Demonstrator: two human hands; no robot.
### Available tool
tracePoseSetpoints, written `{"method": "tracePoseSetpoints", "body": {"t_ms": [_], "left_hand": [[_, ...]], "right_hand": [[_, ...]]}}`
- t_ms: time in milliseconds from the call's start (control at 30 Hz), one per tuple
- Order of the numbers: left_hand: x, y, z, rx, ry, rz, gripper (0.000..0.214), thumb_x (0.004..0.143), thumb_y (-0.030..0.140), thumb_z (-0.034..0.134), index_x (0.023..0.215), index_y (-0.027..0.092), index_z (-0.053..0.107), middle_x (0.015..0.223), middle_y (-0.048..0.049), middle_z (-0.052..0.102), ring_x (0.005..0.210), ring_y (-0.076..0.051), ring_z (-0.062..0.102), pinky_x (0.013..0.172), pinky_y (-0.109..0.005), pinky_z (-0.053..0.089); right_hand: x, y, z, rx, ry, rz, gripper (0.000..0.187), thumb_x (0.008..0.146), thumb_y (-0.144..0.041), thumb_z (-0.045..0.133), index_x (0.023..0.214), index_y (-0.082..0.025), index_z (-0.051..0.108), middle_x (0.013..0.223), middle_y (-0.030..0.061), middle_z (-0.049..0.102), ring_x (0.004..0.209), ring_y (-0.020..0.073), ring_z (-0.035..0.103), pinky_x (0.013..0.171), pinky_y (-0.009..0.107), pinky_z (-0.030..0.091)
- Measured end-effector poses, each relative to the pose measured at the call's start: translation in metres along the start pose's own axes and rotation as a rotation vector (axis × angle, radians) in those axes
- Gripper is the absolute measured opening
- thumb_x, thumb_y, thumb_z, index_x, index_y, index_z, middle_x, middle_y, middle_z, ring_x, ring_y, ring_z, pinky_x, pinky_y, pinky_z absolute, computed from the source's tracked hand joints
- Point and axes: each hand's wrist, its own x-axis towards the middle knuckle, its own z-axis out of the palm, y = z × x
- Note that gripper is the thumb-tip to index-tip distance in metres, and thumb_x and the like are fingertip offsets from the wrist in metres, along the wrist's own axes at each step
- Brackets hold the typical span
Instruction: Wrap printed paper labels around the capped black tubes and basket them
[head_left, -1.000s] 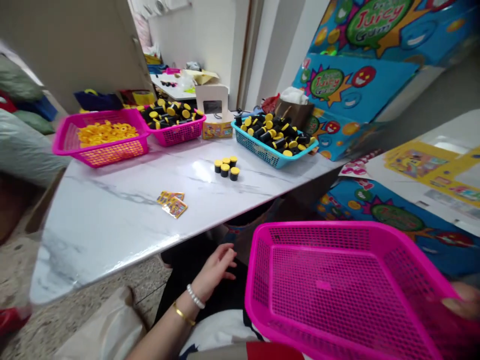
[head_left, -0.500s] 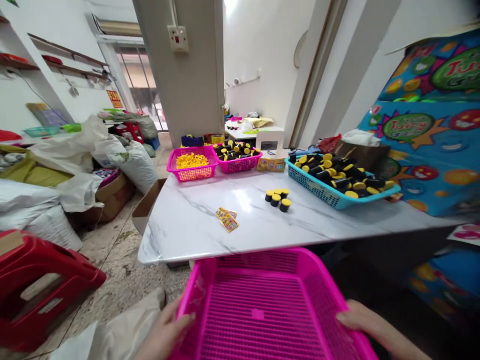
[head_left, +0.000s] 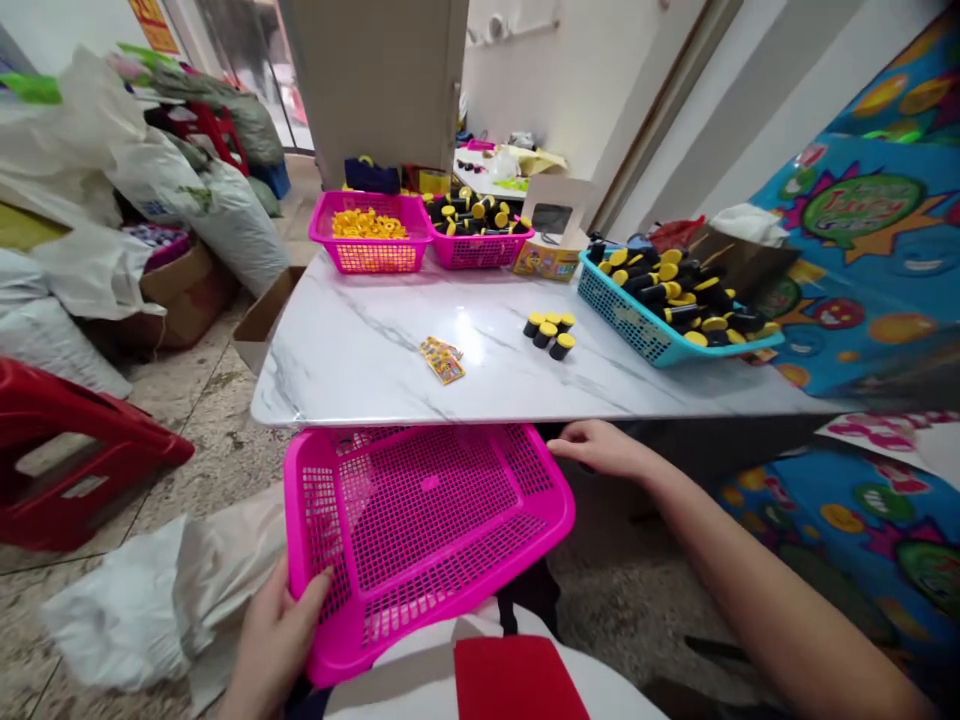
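An empty pink plastic basket [head_left: 435, 525] is tilted at the table's front edge, above my lap, its far side beneath the tabletop's edge. My left hand [head_left: 281, 620] grips its left rim, thumb on the inner wall and fingers hidden outside. At the far right corner, my right hand [head_left: 589, 447] has its fingertips on the rim; its grip is partly hidden. On the white marbled table [head_left: 352, 370] lie several small black cylinders with yellow caps [head_left: 550, 332] in a cluster. Left of them lie a few small yellow printed cards [head_left: 442, 360].
At the back stand a pink basket of yellow pieces [head_left: 371, 245], another pink basket [head_left: 480, 245] and a blue basket [head_left: 652, 310], both with black-and-yellow cylinders. A red stool [head_left: 82, 460], a cardboard box [head_left: 262, 315] and white sacks [head_left: 232, 220] are at left.
The pink basket has turned and shifted left, towards my lap. My right hand has moved from its right side to the far right corner. The view has tipped downward.
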Motion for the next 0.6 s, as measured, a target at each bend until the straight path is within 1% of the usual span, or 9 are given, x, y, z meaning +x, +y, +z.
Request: {"method": "tracePoseSetpoints", "body": {"t_ms": [67,133,200,267,333,400,467,533,600], "left_hand": [[0.000,0.004,-0.002,-0.090,-0.037,-0.036,0.057,0.067,0.042,0.076,0.117,0.019,0.059,0.093,-0.0054,0.074,0.079,-0.026,0.070,0.066,-0.033,0.059],[0.006,0.011,-0.007,-0.124,-0.067,-0.051,0.061,0.069,0.043,0.076,0.124,0.022,0.055,0.105,-0.0052,0.072,0.090,-0.026,0.070,0.075,-0.034,0.059],[0.017,0.020,-0.013,-0.062,-0.080,-0.023,0.064,0.070,0.045,0.075,0.127,0.023,0.054,0.113,-0.0057,0.070,0.100,-0.028,0.067,0.081,-0.033,0.058],[0.030,0.030,-0.015,0.049,-0.107,0.038,0.063,0.069,0.048,0.074,0.123,0.021,0.057,0.115,-0.0070,0.069,0.104,-0.029,0.065,0.083,-0.033,0.057],[0.041,0.037,-0.015,0.164,-0.168,0.111,0.059,0.070,0.051,0.073,0.118,0.019,0.061,0.115,-0.0081,0.069,0.105,-0.030,0.065,0.086,-0.035,0.056],[0.048,0.043,-0.014,0.263,-0.247,0.161,0.059,0.072,0.051,0.070,0.122,0.020,0.060,0.115,-0.0085,0.069,0.104,-0.031,0.065,0.089,-0.039,0.055],[0.054,0.045,-0.012,0.325,-0.252,0.195,0.064,0.076,0.050,0.066,0.131,0.022,0.053,0.120,-0.0090,0.067,0.107,-0.030,0.064,0.091,-0.040,0.054],[0.058,0.047,-0.011,0.343,-0.141,0.239,0.069,0.079,0.049,0.064,0.139,0.023,0.044,0.123,-0.0100,0.065,0.109,-0.028,0.063,0.093,-0.040,0.052],[0.063,0.049,-0.010,0.337,0.074,0.335,0.068,0.079,0.048,0.064,0.138,0.021,0.044,0.116,-0.0105,0.067,0.104,-0.026,0.065,0.092,-0.039,0.052]], "right_hand": [[-0.024,-0.010,-0.009,-0.053,-0.033,-0.028,0.019,0.075,-0.033,0.072,0.062,-0.020,0.066,0.052,0.0019,0.055,0.045,0.0108,0.043,0.043,0.023,0.031],[-0.044,-0.022,-0.001,-0.057,-0.112,-0.082,0.011,0.078,-0.034,0.067,0.078,-0.023,0.069,0.067,0.0033,0.061,0.057,0.0139,0.052,0.053,0.025,0.041],[-0.053,-0.031,0.024,-0.075,-0.306,-0.172,0.012,0.080,-0.031,0.065,0.090,-0.025,0.069,0.086,0.0046,0.065,0.075,0.0166,0.058,0.067,0.027,0.046],[-0.050,-0.035,0.056,-0.162,-0.490,-0.238,0.016,0.080,-0.030,0.065,0.094,-0.023,0.068,0.093,0.0041,0.066,0.083,0.0171,0.060,0.074,0.027,0.047],[-0.040,-0.036,0.085,-0.330,-0.547,-0.299,0.019,0.079,-0.032,0.067,0.094,-0.020,0.069,0.092,0.0039,0.067,0.083,0.0173,0.061,0.075,0.028,0.047],[-0.029,-0.039,0.103,-0.502,-0.510,-0.399,0.030,0.076,-0.038,0.072,0.098,-0.018,0.068,0.094,0.0056,0.067,0.086,0.0193,0.061,0.077,0.030,0.047],[-0.019,-0.048,0.107,-0.563,-0.403,-0.505,0.037,0.075,-0.041,0.073,0.104,-0.018,0.067,0.101,0.0071,0.067,0.093,0.0203,0.060,0.082,0.031,0.046],[-0.009,-0.065,0.100,-0.507,-0.270,-0.583,0.028,0.083,-0.037,0.067,0.104,-0.019,0.067,0.101,0.0055,0.068,0.093,0.0176,0.061,0.084,0.029,0.046],[0.006,-0.084,0.091,-0.440,-0.114,-0.639,0.016,0.089,-0.031,0.059,0.094,-0.019,0.068,0.089,0.0024,0.070,0.082,0.0138,0.062,0.076,0.026,0.045]]}}
